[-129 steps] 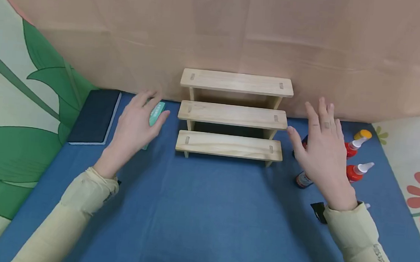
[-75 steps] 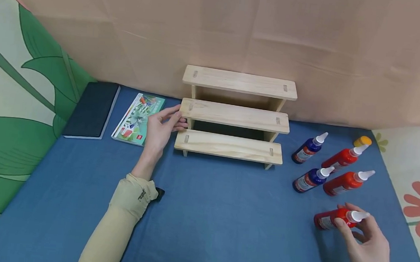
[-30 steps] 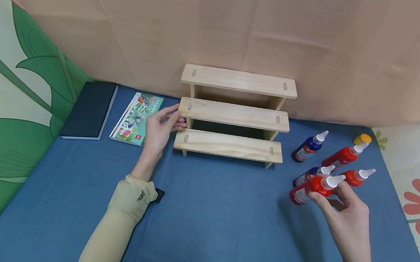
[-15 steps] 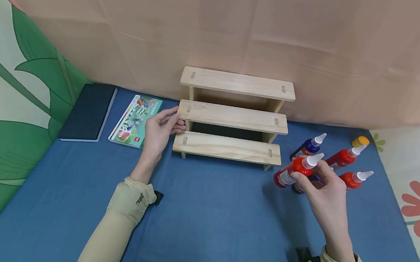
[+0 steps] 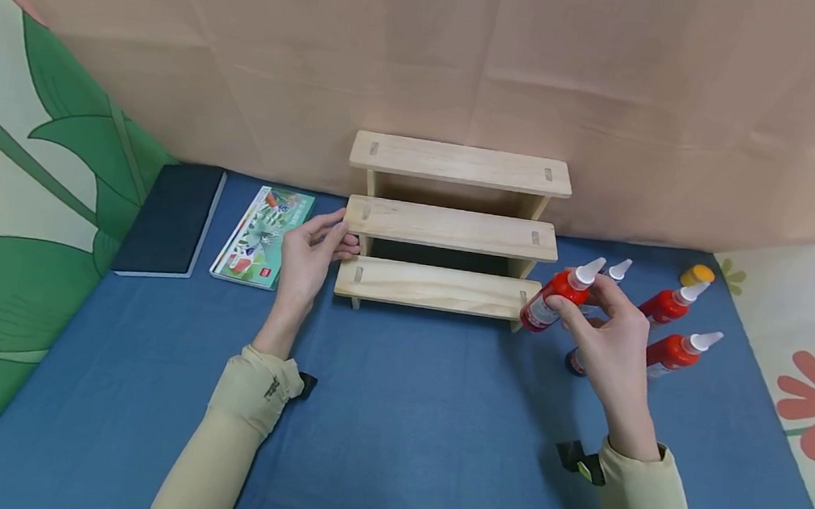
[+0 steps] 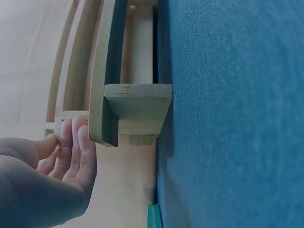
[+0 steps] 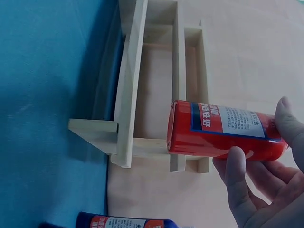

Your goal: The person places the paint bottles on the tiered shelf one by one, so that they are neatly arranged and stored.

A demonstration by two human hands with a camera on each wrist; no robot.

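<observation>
A three-tier wooden step shelf (image 5: 441, 286) stands against the back of the blue-covered table. My left hand (image 5: 305, 258) holds the left end of its middle board, thumb and fingers around the edge in the left wrist view (image 6: 61, 164). With thumb and fingers, my right hand (image 5: 614, 345) grips a red bottle (image 5: 552, 303) with a white nozzle. The bottle is tilted and off the table, by the right end of the lowest board. In the right wrist view, its label (image 7: 232, 122) shows, and the nozzle end is out of sight past the hand.
Two red bottles (image 5: 674, 352) and a yellow-capped item (image 5: 697, 274) stand at the right. Two blue bottles there are partly hidden behind my right hand; one (image 7: 128, 222) shows in the right wrist view. A dark notebook (image 5: 170, 218) and a colourful booklet (image 5: 264, 234) lie left.
My left hand came from above the booklet to the shelf and has stayed there. My right hand took the red bottle from the front right and carried it left and back to the shelf.
</observation>
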